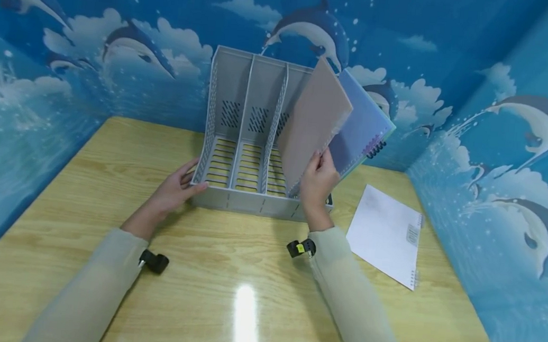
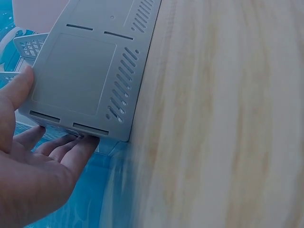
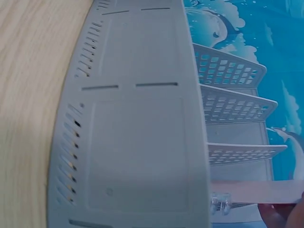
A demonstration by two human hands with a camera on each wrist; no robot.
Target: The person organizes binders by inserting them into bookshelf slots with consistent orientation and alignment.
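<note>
Nearest the camera, your left sleeve (image 1: 89,285) and right sleeve (image 1: 356,293) reach in from the near side, a black wrist device (image 1: 154,262) at the left cuff and another at the right. Beyond them, the gray file holder (image 1: 245,202) stands toward the far side of the wooden table (image 1: 191,255), its low front facing you and its tall back toward the far wall (image 1: 165,94).

Your left hand (image 1: 170,190) grips the holder's near left corner, thumb on the top edge of the front, the other fingers against the left side. Your right hand (image 1: 320,184) pinches the pinkish-brown notebook (image 1: 317,118) by its right edge. That notebook leans at the right part of the holder, its lower end down behind the front; you cannot tell which compartment takes it.

Just behind and to the right of it, a blue-violet notebook (image 1: 361,119) tilts to the right, with dark rings along its lower right edge. On the table to the right of the holder, apart from it, a white notebook (image 1: 379,231) lies flat, its rings toward the right. Dolphins and clouds cover the wall.
</note>
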